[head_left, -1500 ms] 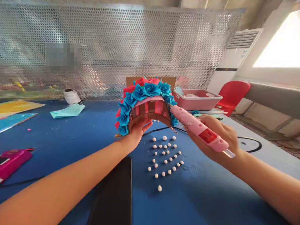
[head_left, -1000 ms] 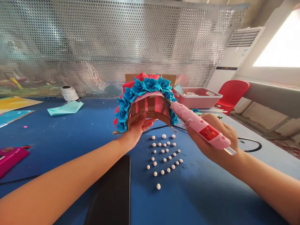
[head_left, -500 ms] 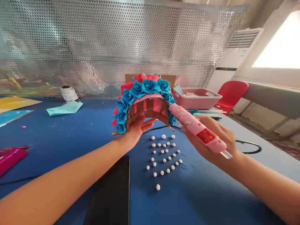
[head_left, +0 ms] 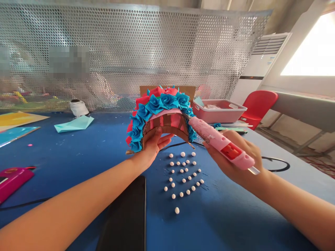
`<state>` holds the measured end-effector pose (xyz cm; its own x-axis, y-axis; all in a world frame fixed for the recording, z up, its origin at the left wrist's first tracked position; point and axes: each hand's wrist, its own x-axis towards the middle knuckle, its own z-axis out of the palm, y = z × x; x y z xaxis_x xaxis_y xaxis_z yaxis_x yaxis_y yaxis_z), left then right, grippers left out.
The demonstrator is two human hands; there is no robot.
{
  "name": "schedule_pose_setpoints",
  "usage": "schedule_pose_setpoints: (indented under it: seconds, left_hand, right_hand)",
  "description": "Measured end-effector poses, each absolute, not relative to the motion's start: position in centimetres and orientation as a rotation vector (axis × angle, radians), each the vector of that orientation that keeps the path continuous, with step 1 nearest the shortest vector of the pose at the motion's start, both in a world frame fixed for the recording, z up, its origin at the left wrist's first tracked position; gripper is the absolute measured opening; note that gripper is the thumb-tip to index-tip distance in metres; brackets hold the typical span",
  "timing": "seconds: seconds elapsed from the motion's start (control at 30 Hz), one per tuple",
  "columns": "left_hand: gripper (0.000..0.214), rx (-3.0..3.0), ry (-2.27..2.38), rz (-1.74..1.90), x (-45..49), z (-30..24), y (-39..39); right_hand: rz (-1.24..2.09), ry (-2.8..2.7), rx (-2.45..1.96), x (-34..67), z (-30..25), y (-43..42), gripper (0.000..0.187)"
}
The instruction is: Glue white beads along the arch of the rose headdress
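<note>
A curved cardboard arch (head_left: pixel 166 132) covered with blue and red paper flowers (head_left: pixel 169 101) is held up by my left hand (head_left: pixel 151 146). The thumb lies on its inner side, and the other fingers reach behind its lower edge. In my right hand (head_left: pixel 235 150) is a pink hot glue gun (head_left: pixel 217 139), with a clear glue stick (head_left: pixel 253 170) poking out of its back. Its nozzle (head_left: pixel 185 116) meets, or nearly meets, the arch's right inner rim; exact contact cannot be made out. Several small white balls (head_left: pixel 184 180) lie on the table below the arch.
A black tablet or phone (head_left: pixel 128 216) lies by my left forearm on the blue table (head_left: pixel 222 216). A magenta device (head_left: pixel 15 181) and folded mint paper (head_left: pixel 74 124) are leftward. Behind stand a pink basket (head_left: pixel 220 115) and a perforated metal screen (head_left: pixel 117 52). A black cable (head_left: pixel 277 169) lies rightward.
The view has shifted slightly, so most things sit a little lower. Both hands keep their hold on the arch and the glue gun, with little other movement.
</note>
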<state>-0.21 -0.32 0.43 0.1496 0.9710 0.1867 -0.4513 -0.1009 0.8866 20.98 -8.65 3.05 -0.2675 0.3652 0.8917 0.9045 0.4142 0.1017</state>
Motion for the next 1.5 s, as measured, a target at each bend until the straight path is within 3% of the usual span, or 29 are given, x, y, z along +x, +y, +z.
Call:
schedule_pose_setpoints:
  seconds: [0.43, 0.8, 1.5]
  left_hand:
    - [0.028, 1.063, 0.661, 1.360, -0.4, 0.6, -0.7]
    - [0.027, 1.077, 0.675, 1.341, -0.4, 0.9, -1.0]
    - [0.029, 1.089, 0.659, 1.341, -0.6, 0.6, -0.8]
  right_hand:
    - [-0.665, -1.889, -1.194, 20.4, 3.9, -9.1, 0.010]
    - [-0.569, -1.945, -1.254, 20.8, 4.3, -8.8, 0.021]
    - [-0.639, -1.875, -1.251, 20.9, 3.7, -8.6, 0.017]
